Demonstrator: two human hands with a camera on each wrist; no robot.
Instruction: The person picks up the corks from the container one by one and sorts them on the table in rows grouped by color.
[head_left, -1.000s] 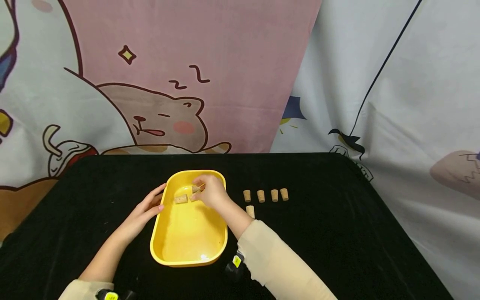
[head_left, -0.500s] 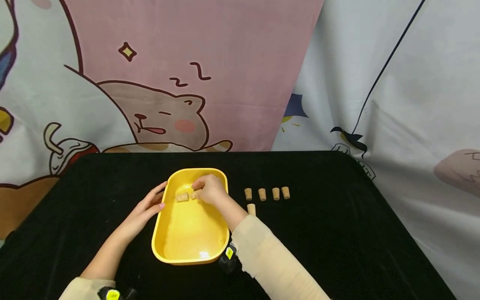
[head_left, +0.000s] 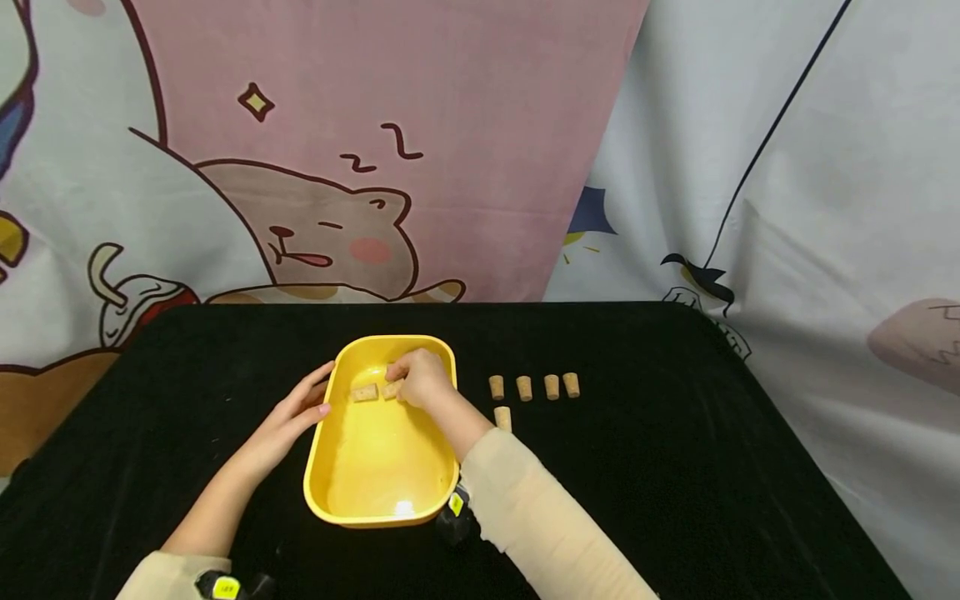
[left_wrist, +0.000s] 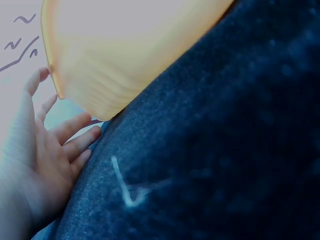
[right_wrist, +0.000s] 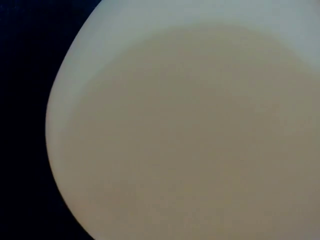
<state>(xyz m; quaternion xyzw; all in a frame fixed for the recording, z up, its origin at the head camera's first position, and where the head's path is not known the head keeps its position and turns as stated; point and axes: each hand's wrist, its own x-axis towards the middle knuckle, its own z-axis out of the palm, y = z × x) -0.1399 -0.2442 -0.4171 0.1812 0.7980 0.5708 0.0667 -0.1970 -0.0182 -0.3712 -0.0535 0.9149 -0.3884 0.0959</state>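
A yellow plastic tray point(head_left: 381, 475) lies on the black cloth, its wall blurred and close in the right wrist view. My left hand point(head_left: 285, 421) rests against its left rim, thumb and fingertips touching; the left wrist view has those fingers point(left_wrist: 75, 145) spread loosely. Inside the far part, my right hand point(head_left: 423, 383) reaches down with bent fingers and pinches a cork stopper point(head_left: 392, 389), partly hidden by the hand. Just left of it, another cork point(head_left: 364, 392) lies on its side on the tray floor.
Right of the tray, several tapered corks stand in a row on the black-covered table point(head_left: 675, 467), the nearest-left one point(head_left: 497, 387) close to the tray. Another cork point(head_left: 503, 418) stands in front, beside my right forearm. A printed curtain point(head_left: 480, 150) hangs behind.
My right hand has lowered slightly inside the tray, its fingers closing in around the cork stopper. The left hand stays at the rim. The view has shifted a little.
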